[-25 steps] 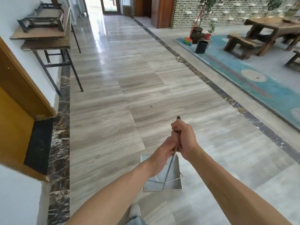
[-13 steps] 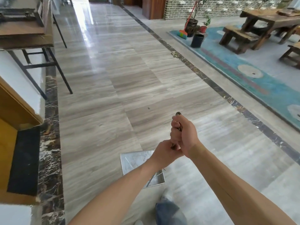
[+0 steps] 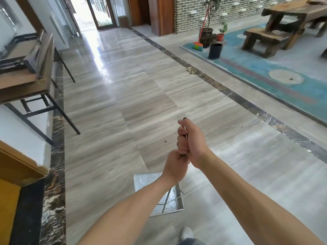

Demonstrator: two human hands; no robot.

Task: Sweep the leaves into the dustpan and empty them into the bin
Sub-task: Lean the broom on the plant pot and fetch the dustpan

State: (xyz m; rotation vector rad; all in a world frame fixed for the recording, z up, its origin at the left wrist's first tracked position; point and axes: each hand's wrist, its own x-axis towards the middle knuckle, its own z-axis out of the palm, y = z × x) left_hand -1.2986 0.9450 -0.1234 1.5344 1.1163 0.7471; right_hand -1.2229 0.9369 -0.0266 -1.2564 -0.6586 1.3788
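Note:
A shiny metal dustpan [image 3: 173, 203] hangs low over the floor in front of my feet, on a long upright handle. Both hands grip that handle: my right hand [image 3: 191, 140] is on top near its dark end, my left hand [image 3: 175, 166] just beneath it. A small heap of dry leaves [image 3: 190, 70] lies far ahead on the dark marble strip. A black bin [image 3: 215, 51] stands beyond it on the edge of the teal floor area. A broom [image 3: 199, 43] with a red handle and bright bristles leans by a potted plant next to the bin.
Folding tables [image 3: 26, 80] with black legs line the left wall. A yellow door frame [image 3: 16, 174] juts out at the near left. Wooden bench [image 3: 261, 39] and table [image 3: 290, 13] stand at the far right. The tiled corridor runs ahead to a glass door [image 3: 95, 11].
The view has moved forward along the corridor and lifted; the leaves, bin and broom appear closer. Both hands keep hold of the dustpan handle, and the pan swings slightly beneath them.

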